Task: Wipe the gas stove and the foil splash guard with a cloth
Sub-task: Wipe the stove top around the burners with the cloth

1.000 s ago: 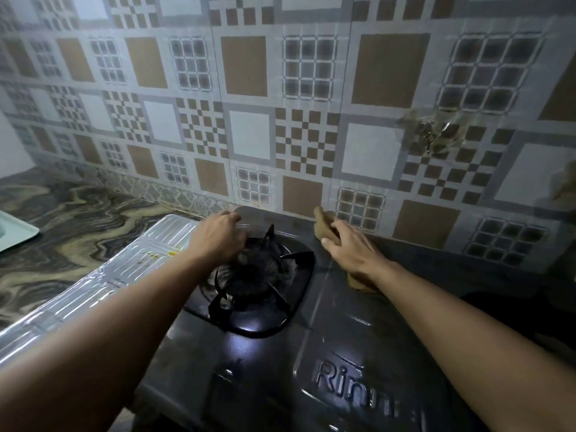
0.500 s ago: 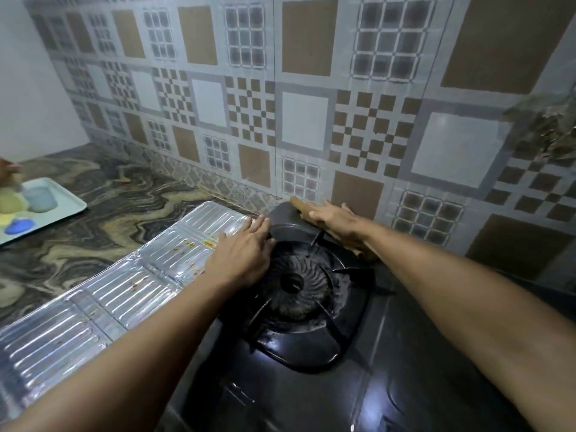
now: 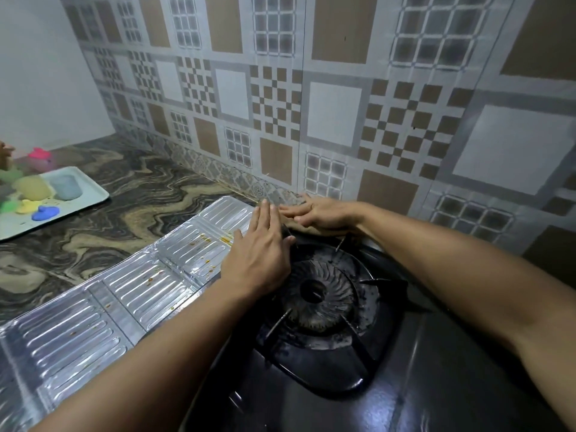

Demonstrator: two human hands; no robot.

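Observation:
The black gas stove [image 3: 436,385] fills the lower right, its burner and pan support [image 3: 314,291] in the middle. The ribbed foil splash guard [image 3: 124,294] lies along the stove's left side, speckled with orange stains. My right hand [image 3: 321,213] lies flat at the stove's back-left corner against the wall. It presses on the brown cloth [image 3: 324,232], of which only a sliver shows under the palm. With straight fingers, my left hand [image 3: 261,257] rests on the stove's left edge, between the burner and the foil, holding nothing.
The tiled wall [image 3: 333,113] rises right behind the stove. A marbled countertop [image 3: 140,194] stretches to the left. On it stands a pale tray [image 3: 90,198] with several coloured small items.
My right hand has slid the cloth left along the stove's back edge to the corner. My left hand has moved off the burner grate to the stove's left edge, fingers straightened.

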